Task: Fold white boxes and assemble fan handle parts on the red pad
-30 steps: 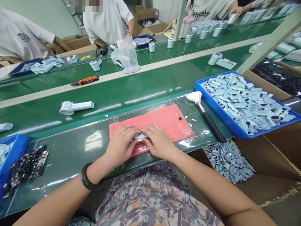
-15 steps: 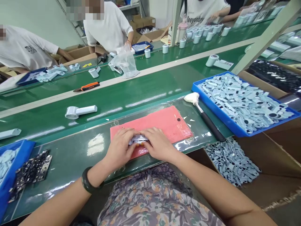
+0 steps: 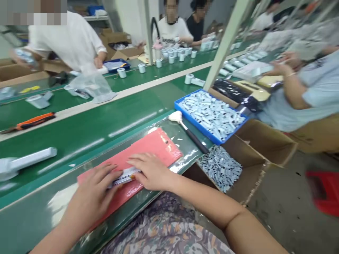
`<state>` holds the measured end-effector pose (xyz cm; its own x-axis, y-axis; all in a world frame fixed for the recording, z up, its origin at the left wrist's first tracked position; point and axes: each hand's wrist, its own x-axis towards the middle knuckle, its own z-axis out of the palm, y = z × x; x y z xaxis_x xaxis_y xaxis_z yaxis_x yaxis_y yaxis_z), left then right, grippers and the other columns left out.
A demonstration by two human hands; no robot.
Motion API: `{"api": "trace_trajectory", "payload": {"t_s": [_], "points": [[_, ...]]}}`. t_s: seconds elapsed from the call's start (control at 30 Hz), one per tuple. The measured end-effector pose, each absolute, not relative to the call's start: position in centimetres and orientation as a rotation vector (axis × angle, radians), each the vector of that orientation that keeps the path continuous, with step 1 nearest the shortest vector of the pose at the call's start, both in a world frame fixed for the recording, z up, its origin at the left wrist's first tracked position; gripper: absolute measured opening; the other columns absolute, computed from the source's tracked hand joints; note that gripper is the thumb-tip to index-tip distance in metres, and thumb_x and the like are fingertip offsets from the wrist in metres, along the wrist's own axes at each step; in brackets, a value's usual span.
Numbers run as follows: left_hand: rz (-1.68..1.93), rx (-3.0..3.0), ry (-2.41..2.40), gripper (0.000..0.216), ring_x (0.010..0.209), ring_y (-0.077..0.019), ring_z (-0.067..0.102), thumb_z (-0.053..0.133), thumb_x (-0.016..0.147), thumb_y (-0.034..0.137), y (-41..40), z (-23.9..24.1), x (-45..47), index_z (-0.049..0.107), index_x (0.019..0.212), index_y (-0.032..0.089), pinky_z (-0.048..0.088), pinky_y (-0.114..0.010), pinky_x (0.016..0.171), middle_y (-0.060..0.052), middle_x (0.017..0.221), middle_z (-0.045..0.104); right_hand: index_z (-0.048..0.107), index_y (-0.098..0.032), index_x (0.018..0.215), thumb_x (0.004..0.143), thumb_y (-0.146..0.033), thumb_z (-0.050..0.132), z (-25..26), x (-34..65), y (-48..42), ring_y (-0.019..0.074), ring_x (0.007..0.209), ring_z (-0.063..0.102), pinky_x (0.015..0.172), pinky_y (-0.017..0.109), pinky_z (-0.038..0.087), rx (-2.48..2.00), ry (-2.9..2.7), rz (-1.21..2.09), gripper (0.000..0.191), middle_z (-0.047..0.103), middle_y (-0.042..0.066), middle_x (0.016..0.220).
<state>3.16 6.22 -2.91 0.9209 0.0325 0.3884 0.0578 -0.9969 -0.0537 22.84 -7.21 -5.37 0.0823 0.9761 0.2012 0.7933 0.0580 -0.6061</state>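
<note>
Both my hands rest on a pink mat [image 3: 156,144] that lies on the green bench. My left hand [image 3: 92,195] and my right hand [image 3: 150,171] press together on a small light-coloured part [image 3: 124,176] held between their fingers. The fingers of both hands curl over that part, which is mostly hidden. A mallet with a white head and black handle [image 3: 189,132] lies just right of the mat.
A blue tray [image 3: 212,114] full of pale blue parts sits to the right, above an open cardboard box [image 3: 254,155] holding more of them. A pale handheld device [image 3: 29,160] rides the green conveyor. Other people work across the belt and at my right.
The view has swung to the right, showing a co-worker and the floor. My hands stay together on the small part on the pink mat.
</note>
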Motion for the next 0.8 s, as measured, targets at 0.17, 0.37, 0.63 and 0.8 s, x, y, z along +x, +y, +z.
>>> {"api": "trace_trajectory", "payload": {"t_s": [0.17, 0.37, 0.63, 0.8], "points": [[-0.651, -2.864, 0.030, 0.027, 0.092, -0.0312, 0.066, 0.044, 0.103, 0.031, 8.2, -3.6, 3.6, 0.060, 0.121, 0.017, 0.055, -0.047, 0.080, -0.014, 0.109, 0.068, 0.058, -0.015, 0.140, 0.099, -0.024, 0.054, -5.3, 30.2, -11.3, 0.0329, 0.127, 0.052, 0.106, 0.049, 0.044, -2.401, -1.125, -0.184, 0.042, 0.058, 0.017, 0.144], [-0.735, -2.826, -0.265, 0.017, 0.088, -0.0271, 0.064, 0.054, 0.099, 0.027, 9.0, -4.1, 4.8, 0.062, 0.107, 0.015, 0.053, -0.040, 0.075, -0.010, 0.098, 0.069, 0.066, -0.009, 0.125, 0.098, -0.027, 0.047, -7.3, 35.9, -14.6, 0.0363, 0.099, 0.062, 0.082, 0.046, 0.050, -2.689, -0.989, -0.195, 0.037, 0.066, 0.024, 0.113], [-0.789, -2.756, -0.658, 0.010, 0.086, -0.0286, 0.058, 0.060, 0.093, 0.025, 8.9, -5.9, 6.8, 0.065, 0.097, 0.016, 0.044, -0.040, 0.070, -0.009, 0.092, 0.066, 0.059, -0.017, 0.134, 0.105, -0.037, 0.039, -5.7, 28.4, -14.5, 0.0186, 0.059, 0.063, 0.059, 0.030, 0.053, -2.010, -1.174, 0.309, 0.040, 0.069, 0.004, 0.079], [-0.718, -2.728, -0.678, 0.007, 0.086, -0.0276, 0.056, 0.061, 0.093, 0.023, 8.1, -6.0, 6.6, 0.064, 0.096, 0.017, 0.041, -0.040, 0.072, -0.008, 0.093, 0.066, 0.047, -0.019, 0.151, 0.107, -0.025, 0.039, -5.6, 23.2, -13.6, 0.0206, 0.077, 0.069, 0.062, 0.029, 0.053, -1.880, -1.530, -0.084, 0.045, 0.071, 0.011, 0.102]]}}
